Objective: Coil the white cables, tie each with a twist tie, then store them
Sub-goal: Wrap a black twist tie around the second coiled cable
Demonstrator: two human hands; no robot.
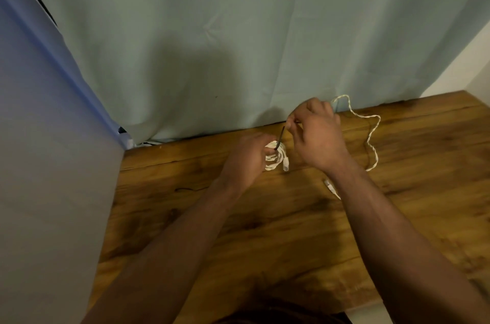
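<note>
Head view, down onto a wooden table (265, 231). Holds a coiled white cable (275, 159) in the left grip (249, 156), fingers curled round the bundle, most likely to stop the loops from springing apart during tying. Pinches the upper end of a dark twist tie (280, 138) in the right grip (315, 135), narrow at thumb and fingertips, the lower end of the tie meeting the top of the coil. Draws the tie up and away, by the look of it, to have it taut and free for wrapping. Cannot tell whether already passed round the bundle or only laid against it, nor whether the coil rests on the wood or hangs just above. Works with both grips close together near the far edge of the table, probably for a steady spot. Shows a second white cable (377, 119) lying loose and uncoiled on the table to the right, snaking out from behind the right grip and back, with one connector end (330, 187) beside the right forearm: likely set aside as the next one to coil. Shows a pale green curtain (212, 45) behind the table and a blue-grey panel (39, 151) at the left. No storage container in view. Judged as mid-task: first cable coiled, tie not yet closed, second cable untouched, storing not begun.
</note>
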